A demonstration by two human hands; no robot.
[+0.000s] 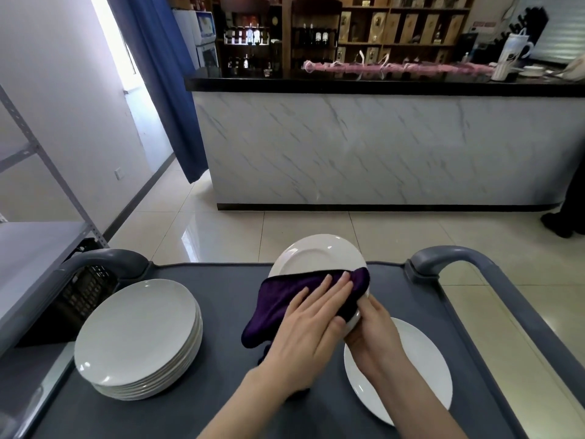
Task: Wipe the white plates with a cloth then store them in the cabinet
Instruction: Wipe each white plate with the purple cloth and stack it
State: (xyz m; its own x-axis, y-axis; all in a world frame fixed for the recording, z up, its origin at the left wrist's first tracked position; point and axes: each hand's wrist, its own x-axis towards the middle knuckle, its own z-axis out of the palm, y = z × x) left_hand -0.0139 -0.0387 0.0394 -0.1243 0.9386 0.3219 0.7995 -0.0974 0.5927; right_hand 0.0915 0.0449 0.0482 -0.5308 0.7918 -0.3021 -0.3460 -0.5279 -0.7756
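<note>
Two hands are engaged on one plate (316, 255). Left hand (310, 321): laid flat, fingers straight, pressed on a purple cloth (272, 308) that is spread over the plate's near half. Right hand (370, 324): fingers curled round the plate's near rim, by which the plate is held tilted above the cart (221, 312), far edge raised. Plate: white, round, glossy, with a shallow well and a broad rim; no marks can be made out on the uncovered part. Stack (139, 337): several white plates of like pattern, piled at the left of the cart. Lone plate (421, 369): laid flat at the right of the cart, partly hidden beneath the right forearm. Progress is judged early: wiping is in hand on one plate. Which of the others have been wiped cannot be told, though the lone plate is perhaps finished and the stack pending. Storing is not yet begun, as far as is shown. No cabinet can be identified, only a grey rack (31, 248) at the left and a counter (380, 147) beyond.
</note>
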